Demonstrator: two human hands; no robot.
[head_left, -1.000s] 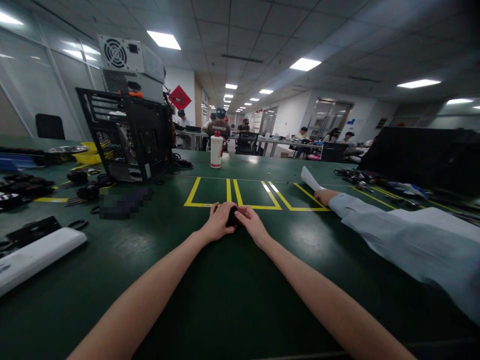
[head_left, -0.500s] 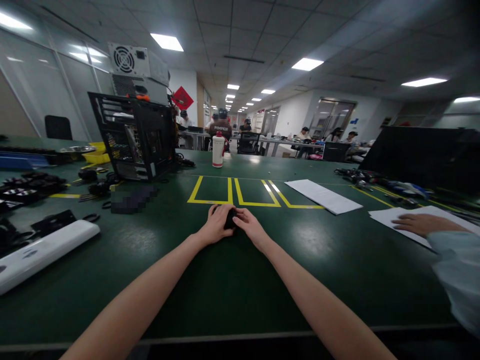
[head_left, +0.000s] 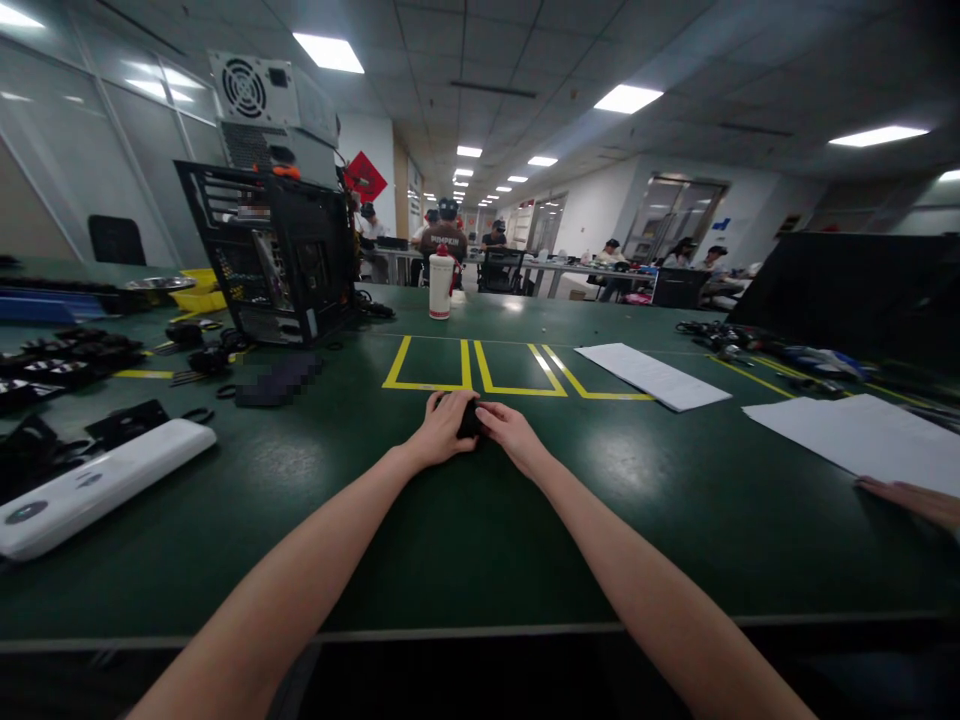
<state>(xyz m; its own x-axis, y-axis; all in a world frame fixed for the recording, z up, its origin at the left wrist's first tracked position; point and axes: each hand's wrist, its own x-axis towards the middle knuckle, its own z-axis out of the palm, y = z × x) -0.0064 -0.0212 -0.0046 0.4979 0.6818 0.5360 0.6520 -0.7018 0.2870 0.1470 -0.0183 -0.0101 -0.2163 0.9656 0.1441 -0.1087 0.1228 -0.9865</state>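
Observation:
Between my two hands sits a small black object, mostly covered by fingers, so its kind does not show. My left hand is wrapped round its left side, thumb towards me. From the right, my right hand touches it with thumb and fingers pinched together. Both hands are just above the green table top, on the near side of the yellow tape outlines.
An open black computer case and a white bottle stand beyond my hands. Left lie a white power strip and black parts. Paper sheets lie right, near another person's hand. A dark monitor-like panel leans far right.
The other person's arm has drawn back to the right edge, leaving paper sheets lying on the table. My hands keep hold of the black object with little movement. The view has shifted slightly.

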